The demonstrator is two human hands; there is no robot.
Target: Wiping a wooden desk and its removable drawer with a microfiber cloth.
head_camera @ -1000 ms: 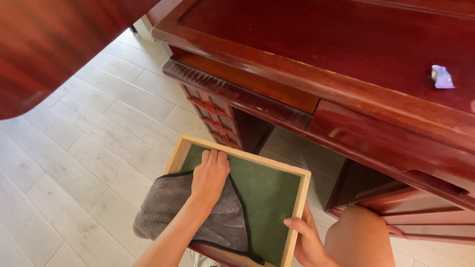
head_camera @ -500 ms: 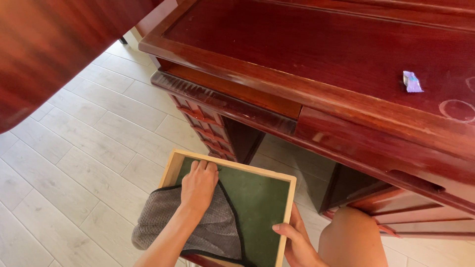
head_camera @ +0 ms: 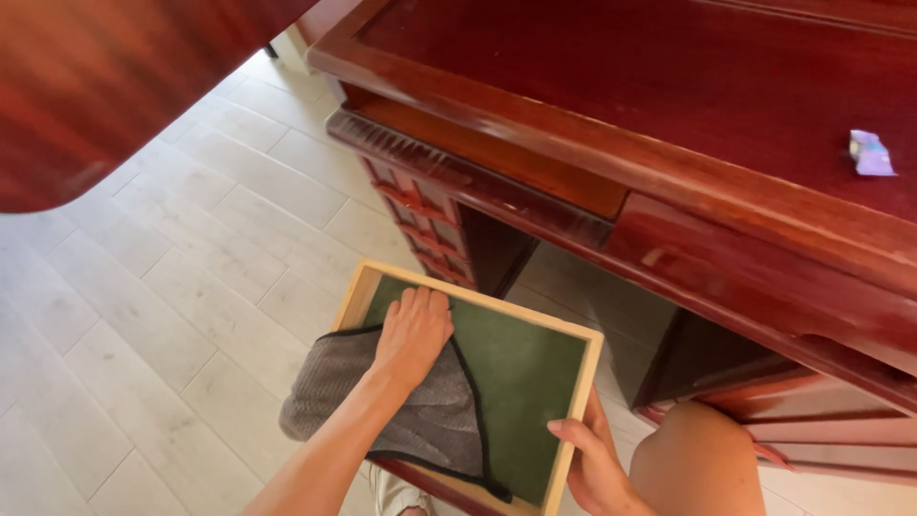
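A pale wooden drawer [head_camera: 368, 294] with a green felt bottom [head_camera: 521, 382] rests low in front of me, pulled out of the desk. My left hand [head_camera: 413, 333] lies flat on a grey cloth [head_camera: 430, 416] with a black hem, pressing it onto the felt near the drawer's far left corner. Part of the cloth hangs over the drawer's left side. My right hand [head_camera: 594, 461] grips the drawer's right rim, thumb on the inside.
A dark red wooden desk [head_camera: 669, 105] fills the upper right, with a small crumpled wrapper [head_camera: 870, 153] on its top and a stack of small drawers [head_camera: 420, 215] on its left pedestal. Another red wooden surface [head_camera: 105, 86] overhangs at upper left. Pale floor tiles [head_camera: 172, 287] lie below. My knee [head_camera: 697, 468] is at lower right.
My left hand has slid the cloth across the felt toward the drawer's far left corner. My right hand stays on the right rim. The view has shifted slightly.
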